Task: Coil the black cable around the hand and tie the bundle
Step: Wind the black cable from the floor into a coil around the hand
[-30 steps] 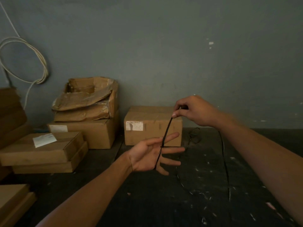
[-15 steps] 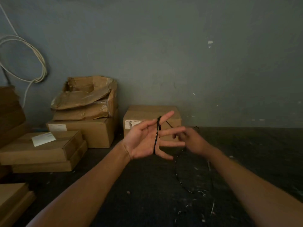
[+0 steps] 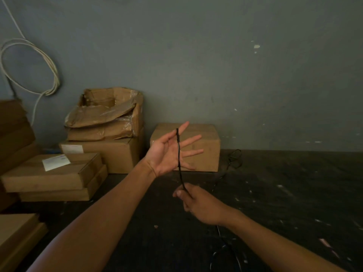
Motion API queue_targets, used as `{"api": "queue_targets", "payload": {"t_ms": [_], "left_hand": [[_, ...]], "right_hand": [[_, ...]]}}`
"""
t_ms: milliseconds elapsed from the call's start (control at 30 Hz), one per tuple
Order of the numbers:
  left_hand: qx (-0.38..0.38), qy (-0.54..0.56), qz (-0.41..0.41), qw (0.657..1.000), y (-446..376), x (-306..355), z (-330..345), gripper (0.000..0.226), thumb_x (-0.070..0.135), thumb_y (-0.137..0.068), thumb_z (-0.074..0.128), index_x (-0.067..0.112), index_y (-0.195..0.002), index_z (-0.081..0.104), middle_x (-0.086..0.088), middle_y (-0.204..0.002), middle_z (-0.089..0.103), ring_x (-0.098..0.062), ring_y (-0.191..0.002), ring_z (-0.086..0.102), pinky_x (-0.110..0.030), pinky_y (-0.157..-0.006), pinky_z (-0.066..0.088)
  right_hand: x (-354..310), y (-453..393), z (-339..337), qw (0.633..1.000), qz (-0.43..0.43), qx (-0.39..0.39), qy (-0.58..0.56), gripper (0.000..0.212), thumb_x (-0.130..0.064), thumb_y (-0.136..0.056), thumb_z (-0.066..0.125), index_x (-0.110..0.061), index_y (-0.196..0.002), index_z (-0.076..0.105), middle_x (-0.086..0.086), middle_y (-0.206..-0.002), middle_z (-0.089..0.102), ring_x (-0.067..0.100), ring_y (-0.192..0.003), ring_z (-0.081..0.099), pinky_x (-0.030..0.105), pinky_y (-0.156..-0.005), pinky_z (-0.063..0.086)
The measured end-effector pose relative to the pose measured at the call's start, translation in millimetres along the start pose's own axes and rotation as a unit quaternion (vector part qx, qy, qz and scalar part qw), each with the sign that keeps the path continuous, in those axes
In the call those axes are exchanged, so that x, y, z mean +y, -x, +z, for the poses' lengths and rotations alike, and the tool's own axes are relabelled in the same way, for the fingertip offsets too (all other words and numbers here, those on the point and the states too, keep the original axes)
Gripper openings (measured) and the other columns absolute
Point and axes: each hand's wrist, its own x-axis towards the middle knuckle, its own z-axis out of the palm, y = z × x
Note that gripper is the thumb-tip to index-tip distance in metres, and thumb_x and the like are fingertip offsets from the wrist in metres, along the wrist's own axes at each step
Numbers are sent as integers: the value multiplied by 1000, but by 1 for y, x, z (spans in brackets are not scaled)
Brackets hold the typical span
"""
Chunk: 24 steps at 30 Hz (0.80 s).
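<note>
Head view: left hand [image 3: 167, 156] flat under black cable [image 3: 179, 154], right hand [image 3: 198, 205] pinching it; cardboard box [image 3: 206, 152] closed.

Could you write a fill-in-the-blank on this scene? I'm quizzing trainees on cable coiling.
1. The black cable crosses the palm of the ___ hand.
2. The right hand pinches the cable ___ the left hand.
3. The left hand's fingers are ___, not curled.
4. The white cable hangs on the ___.

Missing words: left; below; straight; wall
</note>
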Motion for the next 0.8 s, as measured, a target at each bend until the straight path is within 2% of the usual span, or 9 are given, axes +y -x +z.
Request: {"api": "queue_targets", "payload": {"t_ms": [100,200,300,400,533,700,800], "left_hand": [[37,-28,-10,999,3,-1,-10,46,43,-98,34,44,-143,43,-10,-151,46,-44,-132,47,-76,-105,20],[50,-53,-38,997,9,-5,-21,49,41,-96,37,41,-144,44,-13,-151,46,-45,-131,48,-68,-114,14],[34,-84,-68,994,15,-11,-27,46,43,-98,35,42,-143,45,-12,-149,48,-41,-131,49,-73,-112,10],[8,-106,-98,989,18,-14,-27,47,46,-97,39,42,-144,44,-9,-149,49,-38,-133,48,-73,-110,7],[-9,-160,-156,975,25,-21,-25,50,51,-90,48,46,-140,48,-3,-149,50,-37,-137,42,-73,-109,-5],[-49,-188,-192,962,31,-29,-20,45,50,-98,32,50,-142,42,1,-150,48,-34,-138,42,-77,-109,0],[-88,-192,-198,957,32,-29,-8,47,51,-97,36,50,-144,39,1,-152,46,-33,-139,42,-77,-109,1]], "right_hand": [[-20,7,-15,997,-18,-1,77,14,-37,-98,49,-30,-98,61,-5,-83,64,4,-71,62,26,-64,50],[-38,9,-39,989,-26,45,140,14,-36,-97,52,-34,-85,59,-4,-73,63,3,-58,58,26,-55,49],[-53,3,-72,978,-33,85,187,14,-35,-94,57,-35,-81,58,-6,-70,63,6,-55,56,25,-51,46],[-68,-6,-103,965,-46,86,243,5,-31,-90,64,-27,-88,66,-14,-73,60,9,-64,59,25,-55,44],[-88,-13,-137,931,-76,55,352,12,-33,-86,69,-26,-95,72,-11,-85,67,10,-82,61,30,-71,47],[-94,-23,-166,901,-105,112,406,13,-40,-86,67,-30,-93,72,-3,-94,71,16,-89,62,37,-73,51],[-82,-29,-168,903,-110,141,390,12,-39,-86,67,-29,-91,71,-3,-92,71,17,-86,62,34,-68,47]]}}
